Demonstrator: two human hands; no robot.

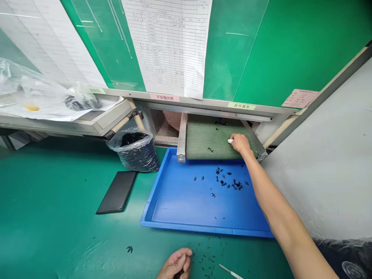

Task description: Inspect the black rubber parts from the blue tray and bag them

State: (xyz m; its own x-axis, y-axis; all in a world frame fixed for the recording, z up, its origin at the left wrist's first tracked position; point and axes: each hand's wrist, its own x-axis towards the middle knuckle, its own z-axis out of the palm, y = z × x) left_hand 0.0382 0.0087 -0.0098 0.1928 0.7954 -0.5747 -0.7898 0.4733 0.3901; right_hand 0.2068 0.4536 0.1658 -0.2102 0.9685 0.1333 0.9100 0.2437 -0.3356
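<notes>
My right hand (240,143) rests on a green ribbed mat (203,139) in a metal frame, with a small white object (230,141) at its fingertips. Below the mat lies a blue plastic tray (174,205) holding scattered small black parts (229,182). A small cluster of black parts (221,121) sits at the mat's far end. My left hand (174,263) is curled at the bottom edge of the view, a small dark object (178,274) showing under its fingers. Loose black pieces (207,260) lie on the green bench to its right, beside a thin white-handled tool (231,271).
A black-bagged bin (135,153) stands left of the tray, near a flat black pad (117,192). A transparent plastic bag (43,95) lies on a shelf at the left. Printed sheets (168,42) hang on the green panel behind. A grey wall panel (325,147) bounds the right.
</notes>
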